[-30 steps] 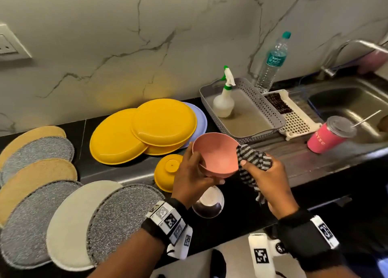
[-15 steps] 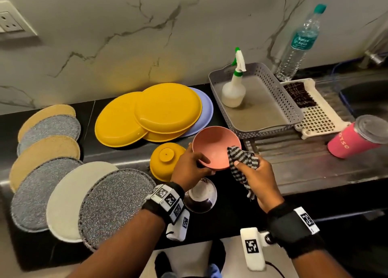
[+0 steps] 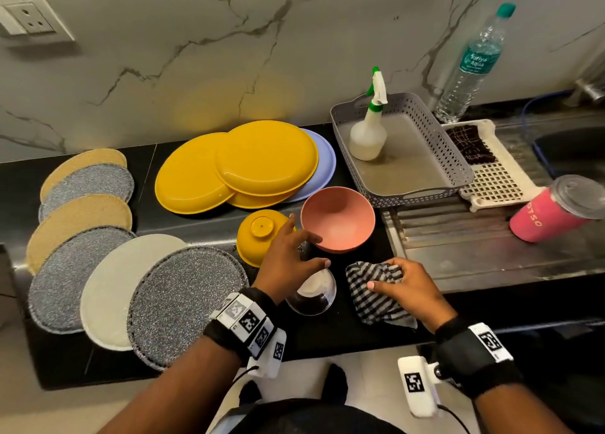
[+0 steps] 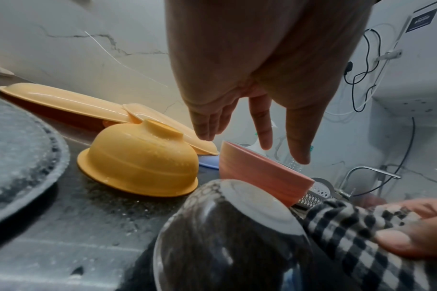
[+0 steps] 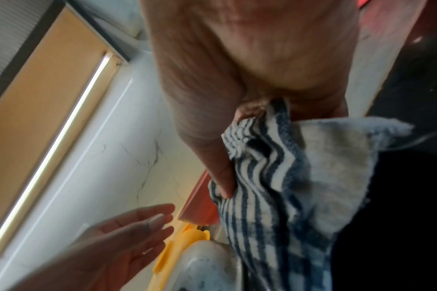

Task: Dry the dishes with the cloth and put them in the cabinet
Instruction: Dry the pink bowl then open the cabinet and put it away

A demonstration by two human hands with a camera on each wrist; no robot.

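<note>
- Left hand (image 3: 288, 256): fingers spread, relaxed, holding nothing; mid-frame, over glass bowl (image 3: 312, 294).
- Right hand (image 3: 406, 286): bunches striped cloth (image 3: 373, 289) on counter, lower-right of centre.
- Pink bowl (image 3: 337, 219): upright on counter, centre frame, beside inverted yellow bowl (image 3: 262, 234).

The upturned glass bowl (image 3: 312, 294) is hemmed in by the yellow bowl (image 3: 260, 235), pink bowl (image 3: 338, 219) and striped cloth (image 3: 373, 294), with bare counter (image 3: 327, 338) only on its near side.

L hand (image 4: 249, 82) fingers straight, above pink bowl (image 4: 262, 177).
</note>
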